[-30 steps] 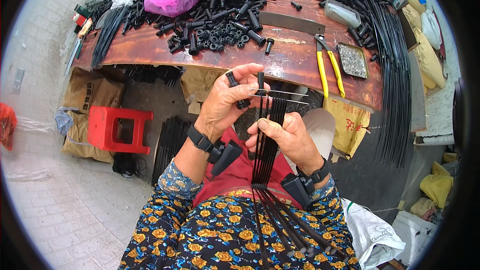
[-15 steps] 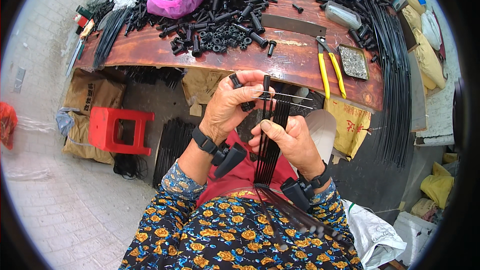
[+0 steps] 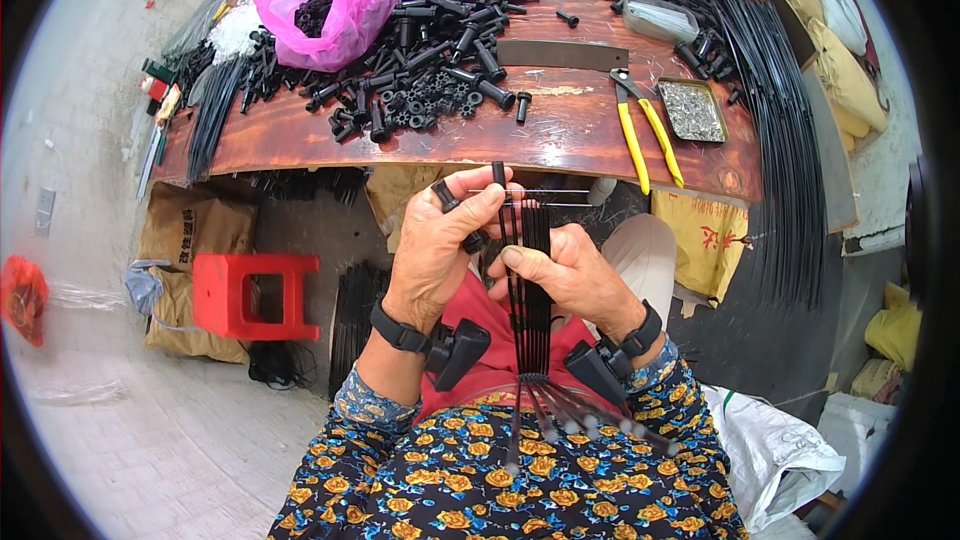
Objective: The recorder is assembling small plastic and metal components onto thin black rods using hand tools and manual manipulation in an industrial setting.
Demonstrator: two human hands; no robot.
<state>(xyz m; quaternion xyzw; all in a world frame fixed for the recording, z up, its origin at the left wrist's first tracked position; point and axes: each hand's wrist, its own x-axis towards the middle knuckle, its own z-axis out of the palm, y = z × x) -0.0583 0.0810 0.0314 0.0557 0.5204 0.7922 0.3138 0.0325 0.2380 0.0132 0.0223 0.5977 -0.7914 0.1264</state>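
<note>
In front of my lap, my left hand is closed, with a black tubular plastic part tucked in its curled fingers. Its thumb and fingertips pinch near the top of a row of thin black rods, beside one thicker black tip. Two thin metal wires run crosswise by the rods' upper ends and stick out to the right. My right hand is closed around the rods just below, thumb on top. Farther down, the rods gather at a joint and fan out over my patterned clothing.
A wooden bench ahead carries heaped black plastic parts, a pink bag, yellow-handled pliers, a tin of small metal pieces and long black rods. A red stool stands to the left.
The whole view has shifted, with the bench contents now farther left. My hands keep their hold. The rods stand more upright, the wires lie more level, and the fanned lower ends have swung left.
</note>
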